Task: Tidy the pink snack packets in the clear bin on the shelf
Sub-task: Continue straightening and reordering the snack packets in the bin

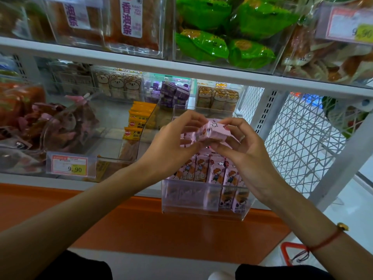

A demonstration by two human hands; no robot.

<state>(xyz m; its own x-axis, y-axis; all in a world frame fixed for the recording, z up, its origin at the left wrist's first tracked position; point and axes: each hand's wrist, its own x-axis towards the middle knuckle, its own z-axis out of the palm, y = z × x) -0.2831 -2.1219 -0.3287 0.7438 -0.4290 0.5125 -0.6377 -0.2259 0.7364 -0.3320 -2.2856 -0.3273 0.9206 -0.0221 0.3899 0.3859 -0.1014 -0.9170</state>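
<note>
Held between left hand (171, 142) and right hand (242, 150): a bundle of packets (210, 131), above the bin (201, 201). More packets (212, 174) upright inside, seemingly in rows. Price tag (69, 165) left.

Single head-worn wide-angle view, facing forward and slightly down. Close to the shelf (181, 67); the clear bin (201, 199) sits centre frame, forearms entering from the bottom edge.

clear bin (203, 209) open-topped, shelf board (201, 72) overhead, orange packets (139, 120) left
</note>
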